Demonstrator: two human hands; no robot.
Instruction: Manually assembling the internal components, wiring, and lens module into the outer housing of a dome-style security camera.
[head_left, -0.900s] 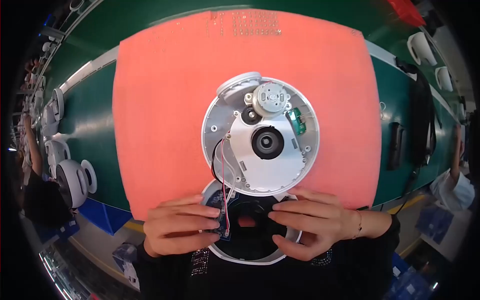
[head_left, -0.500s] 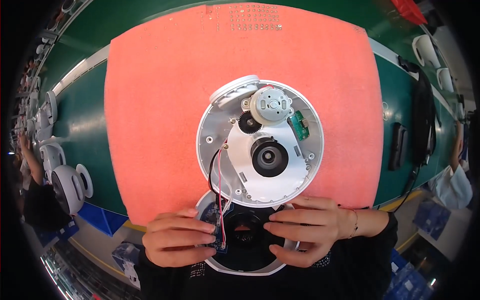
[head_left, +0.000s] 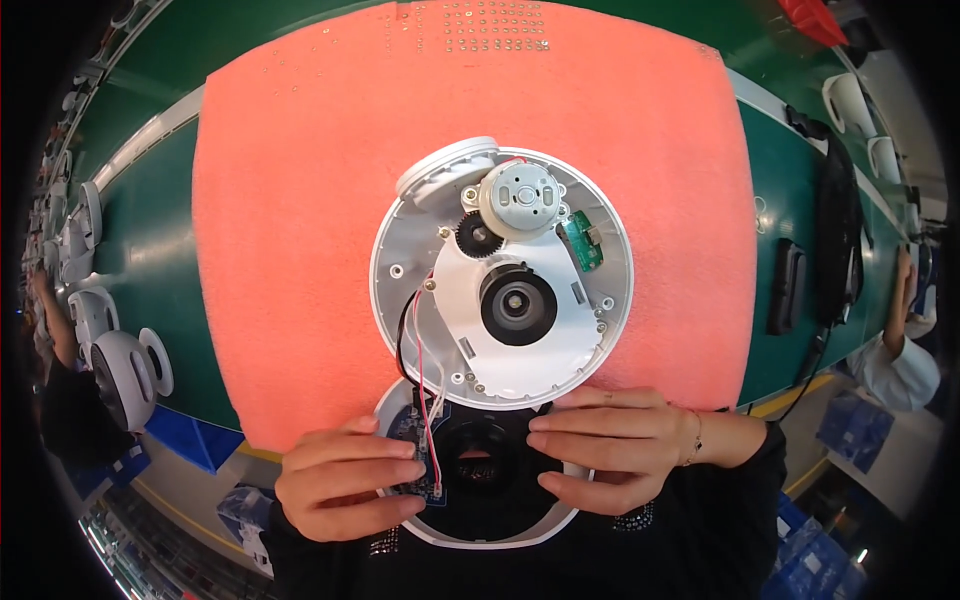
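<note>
Both hands (head_left: 345,484) (head_left: 612,450) hold the lower housing (head_left: 510,520) from opposite sides.

Bright, even light falls over the flat salmon-pink mat (head_left: 290,200) and the round silver metal motor (head_left: 527,200), both sharply rendered, with only soft shadows. A pale sheen streaks the glossy dark-green tabletop (head_left: 150,250) at left. The black fabric sleeves (head_left: 725,530) sink into near-featureless dark. Fisheye distortion bows the mat's straight edges; toward the rim, the blue plastic bins (head_left: 815,570) look dim and soft, and the corners fall to black.
</note>
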